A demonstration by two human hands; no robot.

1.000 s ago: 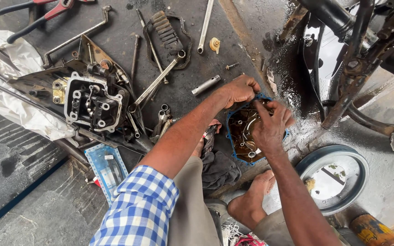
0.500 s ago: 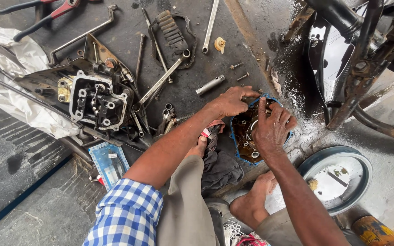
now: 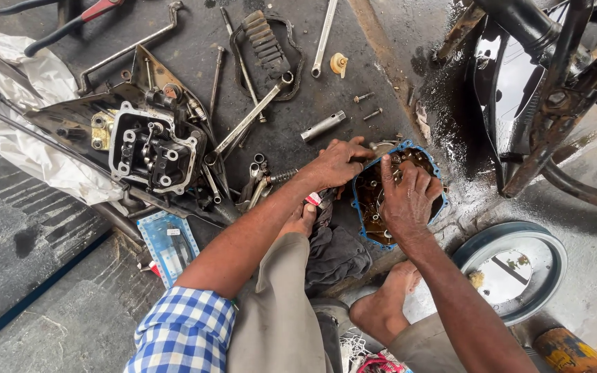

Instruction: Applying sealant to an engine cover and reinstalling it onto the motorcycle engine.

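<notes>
Hands come first: the right hand (image 3: 409, 200) lies palm down inside a blue-rimmed oval tray of small oily metal parts (image 3: 428, 163), its fingers (image 3: 402, 178) spread and bent among the pieces, though whether they pinch anything I cannot tell. Just beside it, the left hand (image 3: 336, 164) rests on the tray's upper left rim, fingers stretched along the edge and pressing on it rather than closed around a part. The tray sits on the dark, oil-stained floor (image 3: 381, 62) between the person's knees, with a bare foot (image 3: 385, 304) just below it and a dark grey rag (image 3: 333, 252) at its lower left. Near the left wrist lie a small coil spring (image 3: 281, 177) and a cluster of chrome spanners (image 3: 253, 181). Above the hands lie a short silver socket tube (image 3: 323, 126), two loose bolts (image 3: 367, 105) and a small yellowish round fitting (image 3: 339, 63). Further left sits a grey aluminium engine cylinder head (image 3: 153, 148) on black parts, beside a crumpled white plastic sheet (image 3: 29, 131), with a blue blister pack (image 3: 168, 245) near the blue-and-white checked sleeve (image 3: 184, 331). A black ribbed footrest rubber (image 3: 264, 38) and a long spanner (image 3: 324, 34) lie at the top. To the right stand a wet black motorcycle frame (image 3: 519, 90) and a round grey pan (image 3: 509, 269).
</notes>
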